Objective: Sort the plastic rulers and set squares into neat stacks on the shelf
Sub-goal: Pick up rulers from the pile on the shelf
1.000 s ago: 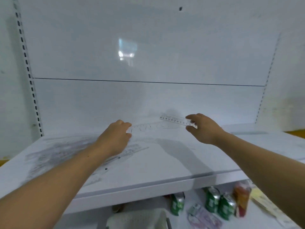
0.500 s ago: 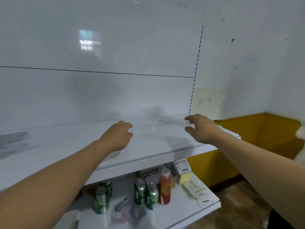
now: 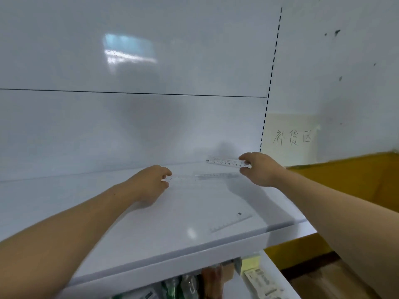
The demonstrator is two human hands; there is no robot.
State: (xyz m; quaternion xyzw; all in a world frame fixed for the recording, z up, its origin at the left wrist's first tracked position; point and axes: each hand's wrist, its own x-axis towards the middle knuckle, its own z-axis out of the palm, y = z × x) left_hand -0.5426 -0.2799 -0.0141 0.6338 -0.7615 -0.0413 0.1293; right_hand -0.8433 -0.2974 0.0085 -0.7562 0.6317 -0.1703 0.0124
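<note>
Right hand [image 3: 259, 169] pinches one end of a short transparent plastic ruler with black printed numbers [image 3: 224, 162], held lifted just above the back of the flat white shelf [image 3: 151, 223], near the rear panel. Left hand [image 3: 151, 183], fingers curled, appears to pinch the left end of a long clear plastic ruler [image 3: 207, 176] lying flat on the shelf, just in front of the lifted one. A third clear plastic ruler with a dark dot [image 3: 231, 223] lies apart, angled, near the shelf's front edge. Judgement: stacking under way, early. To do it well: steady the lying ruler with the left hand, lower the numbered ruler parallel onto it, ends flush, release only once flat; smooth plastic likely slides, so set down gently
</note>
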